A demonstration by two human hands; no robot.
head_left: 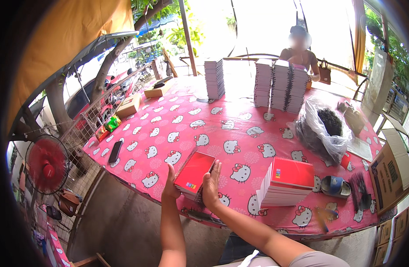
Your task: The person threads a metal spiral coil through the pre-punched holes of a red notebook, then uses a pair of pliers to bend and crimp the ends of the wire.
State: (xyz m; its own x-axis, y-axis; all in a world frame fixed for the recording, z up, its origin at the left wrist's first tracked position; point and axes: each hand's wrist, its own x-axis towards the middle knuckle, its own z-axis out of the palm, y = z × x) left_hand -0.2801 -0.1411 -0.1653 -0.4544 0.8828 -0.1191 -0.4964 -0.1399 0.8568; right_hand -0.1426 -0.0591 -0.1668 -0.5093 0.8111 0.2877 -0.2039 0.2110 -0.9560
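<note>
A short stack of red-covered spiral notebooks (195, 171) stands near the front edge of the pink table. My left hand (170, 184) lies along its left side, fingers up. On its right side my right hand (210, 186) presses with the palm, the fingers straight. Between them the two hands hold the stack. Farther right sits a taller pile of red-covered booklets (286, 182), its white page edges fanned slightly; no hand touches it.
Tall notebook stacks (214, 80) stand at the back, near a seated person (298, 53). On the right are a plastic bag of black wire coils (326, 129), a blue slipper (335, 186), pliers (324, 218) and a cardboard box (393, 171). A phone (116, 151) lies left.
</note>
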